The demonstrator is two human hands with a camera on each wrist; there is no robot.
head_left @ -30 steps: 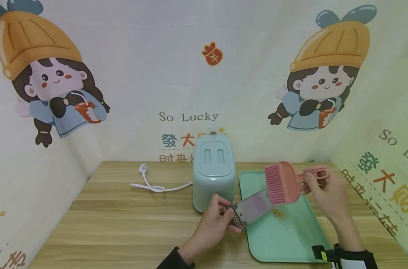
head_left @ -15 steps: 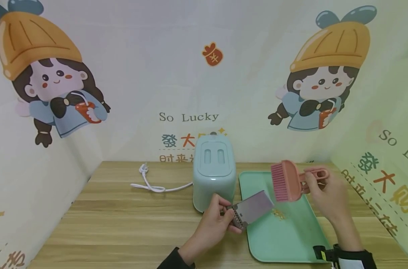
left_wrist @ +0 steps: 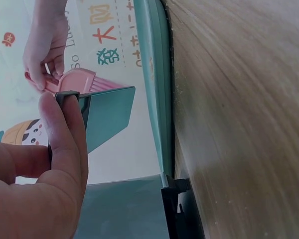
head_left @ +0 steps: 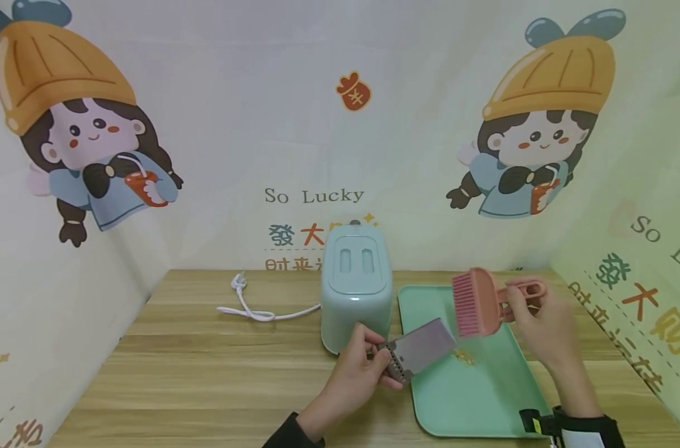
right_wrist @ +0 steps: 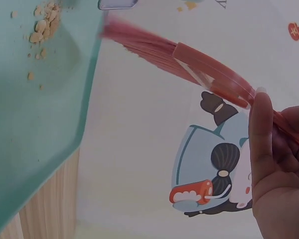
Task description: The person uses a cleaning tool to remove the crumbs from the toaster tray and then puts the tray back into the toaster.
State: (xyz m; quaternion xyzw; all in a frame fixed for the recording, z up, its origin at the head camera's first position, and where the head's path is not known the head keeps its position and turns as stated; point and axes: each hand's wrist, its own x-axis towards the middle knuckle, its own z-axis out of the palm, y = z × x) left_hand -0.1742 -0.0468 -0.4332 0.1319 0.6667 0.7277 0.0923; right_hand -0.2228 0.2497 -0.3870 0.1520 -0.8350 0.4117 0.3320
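Back wall (head_left: 233, 149), above the table's (head_left: 177, 373) back edge: "So Lucky" (head_left: 314, 196), with "發大" (head_left: 297, 235) and "时来" (head_left: 286, 264) below, partly hidden. Red bag (head_left: 353, 91) print: ¥-like sign. Right wall (head_left: 667, 168), beside the table's right edge: "So Lu" (head_left: 663, 240), cropped, and "發大财" (head_left: 646, 298).

Black left sleeve (head_left: 292, 433), black right cuff (head_left: 591, 425)
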